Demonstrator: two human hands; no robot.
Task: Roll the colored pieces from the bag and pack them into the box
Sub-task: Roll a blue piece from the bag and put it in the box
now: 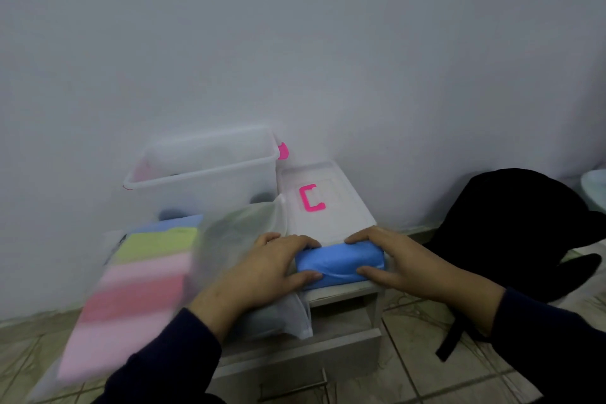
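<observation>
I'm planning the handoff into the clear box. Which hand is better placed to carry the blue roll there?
Probably the left hand: it grips the blue roll on the side nearer the clear box, which stands back-left.

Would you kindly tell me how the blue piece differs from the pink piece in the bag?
The blue piece is rolled into a bundle; the pink piece lies flat. The blue piece is out, held between the left hand and right hand; the pink one lies stacked inside the bag, untouched.
</observation>
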